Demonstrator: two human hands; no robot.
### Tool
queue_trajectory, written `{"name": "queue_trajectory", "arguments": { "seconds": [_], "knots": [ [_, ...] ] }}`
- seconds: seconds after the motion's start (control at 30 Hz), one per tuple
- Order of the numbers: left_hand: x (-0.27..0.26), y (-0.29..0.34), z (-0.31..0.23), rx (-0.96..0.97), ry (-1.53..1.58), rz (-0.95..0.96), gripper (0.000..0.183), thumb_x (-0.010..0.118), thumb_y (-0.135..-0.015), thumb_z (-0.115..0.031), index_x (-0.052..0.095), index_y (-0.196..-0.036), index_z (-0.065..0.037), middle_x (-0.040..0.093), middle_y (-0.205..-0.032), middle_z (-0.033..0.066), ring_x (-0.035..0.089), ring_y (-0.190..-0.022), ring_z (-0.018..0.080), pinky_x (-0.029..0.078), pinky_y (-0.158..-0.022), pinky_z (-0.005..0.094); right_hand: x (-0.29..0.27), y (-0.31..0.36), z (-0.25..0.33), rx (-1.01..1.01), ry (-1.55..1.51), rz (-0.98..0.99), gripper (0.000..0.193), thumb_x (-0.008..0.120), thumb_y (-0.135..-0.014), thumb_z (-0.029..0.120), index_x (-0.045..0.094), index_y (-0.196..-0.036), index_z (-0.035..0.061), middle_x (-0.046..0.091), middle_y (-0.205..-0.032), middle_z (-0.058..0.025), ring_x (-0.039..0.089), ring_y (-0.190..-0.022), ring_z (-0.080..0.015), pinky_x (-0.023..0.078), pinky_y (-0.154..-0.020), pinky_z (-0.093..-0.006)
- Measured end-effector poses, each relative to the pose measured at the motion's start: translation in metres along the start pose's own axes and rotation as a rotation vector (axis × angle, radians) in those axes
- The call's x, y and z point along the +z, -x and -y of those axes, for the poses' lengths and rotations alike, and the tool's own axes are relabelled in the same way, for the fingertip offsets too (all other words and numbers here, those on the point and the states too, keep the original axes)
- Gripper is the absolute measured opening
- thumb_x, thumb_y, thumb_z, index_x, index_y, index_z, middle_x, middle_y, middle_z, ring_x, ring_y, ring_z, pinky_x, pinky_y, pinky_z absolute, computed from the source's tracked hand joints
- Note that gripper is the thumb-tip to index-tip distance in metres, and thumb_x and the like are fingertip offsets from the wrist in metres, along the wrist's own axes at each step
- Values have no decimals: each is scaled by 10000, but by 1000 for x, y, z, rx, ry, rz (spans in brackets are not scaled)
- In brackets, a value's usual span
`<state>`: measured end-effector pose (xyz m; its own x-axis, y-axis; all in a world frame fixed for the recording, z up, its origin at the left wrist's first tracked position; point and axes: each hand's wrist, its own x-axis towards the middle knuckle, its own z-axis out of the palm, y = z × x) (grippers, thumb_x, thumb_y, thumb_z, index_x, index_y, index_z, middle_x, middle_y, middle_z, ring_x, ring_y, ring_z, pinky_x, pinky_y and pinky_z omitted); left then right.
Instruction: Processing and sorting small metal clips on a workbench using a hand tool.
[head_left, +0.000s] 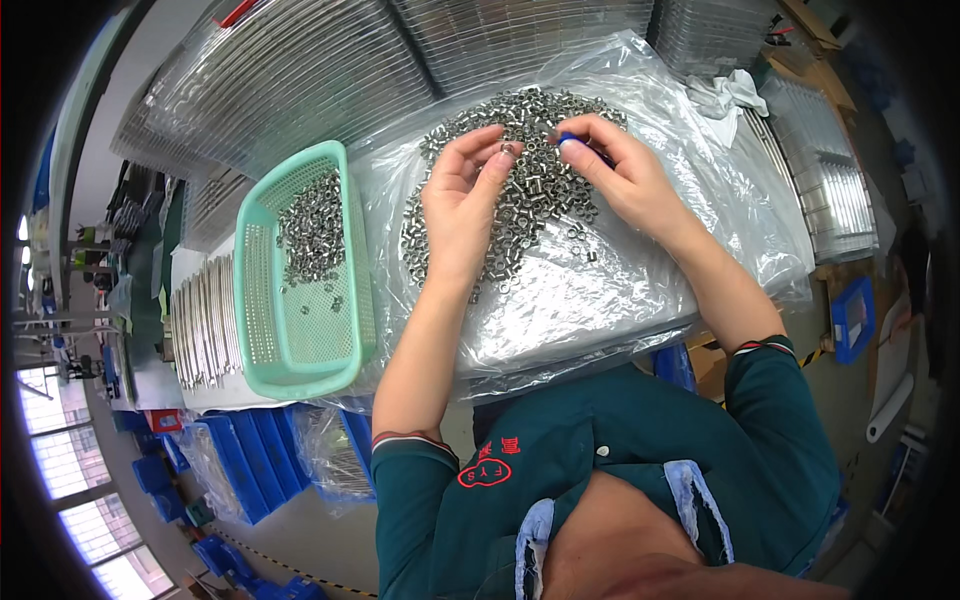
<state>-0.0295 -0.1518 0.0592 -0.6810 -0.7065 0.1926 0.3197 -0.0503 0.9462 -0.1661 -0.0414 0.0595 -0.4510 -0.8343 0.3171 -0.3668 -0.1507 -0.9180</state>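
My left hand (462, 200) is raised over the near left part of a pile of small metal sleeves (545, 190). Its thumb and fingers pinch one shiny metal sleeve (508, 148). Just to the right, my right hand (632, 182) grips a small tool with a blue handle (568, 137). A short thin end of the tool points toward the left hand, apart from the pinched sleeve; its exact kind is unclear. Beneath both hands the pile spreads over a clear plastic sheet (610, 300). Left of my forearm stands a mint-green plastic basket (358, 300) with more small metal pieces (312, 230) in it.
Stacked clear plastic trays (290, 90) line the back of the table, with more trays (830, 180) at the right. A white cloth (735, 92) lies at the back right. Metal rods (205, 325) lie left of the basket. Blue bins (250, 465) stand below the table.
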Motion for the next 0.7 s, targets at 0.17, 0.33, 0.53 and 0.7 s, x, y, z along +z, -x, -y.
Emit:
{"name": "queue_trajectory", "arguments": {
  "seconds": [0.17,0.33,0.53,0.7],
  "knots": [
    [-6,-1,4,14,-69,-21,183,570,-835,-46,553,-1011,4,597,-949,67,551,-888,111,425,-804,224,-2,-1,8,-278,488,-47,202,589,-808,255,636,-943,113,575,-784,-38,570,-706,-194,447,-602,-297],
    [-6,-1,5,64,-135,-20,176,578,-833,-58,570,-1002,-10,604,-938,53,543,-884,99,434,-780,226,-3,0,7,-314,561,-48,201,603,-791,262,646,-928,122,571,-761,-30,571,-707,-201,448,-595,-307],
    [-10,-1,10,269,-534,-64,141,625,-792,-87,626,-925,-41,620,-873,56,568,-822,136,440,-752,256,-2,-1,5,-362,628,-86,205,629,-764,272,654,-916,136,574,-752,-16,568,-699,-182,443,-587,-299],
    [-9,-1,9,227,-552,-59,139,630,-788,-91,634,-915,-33,624,-875,67,566,-827,145,443,-750,265,-4,-2,4,-474,771,-153,202,651,-735,265,660,-904,155,573,-742,6,552,-680,-161,428,-576,-288]
  ]
}}
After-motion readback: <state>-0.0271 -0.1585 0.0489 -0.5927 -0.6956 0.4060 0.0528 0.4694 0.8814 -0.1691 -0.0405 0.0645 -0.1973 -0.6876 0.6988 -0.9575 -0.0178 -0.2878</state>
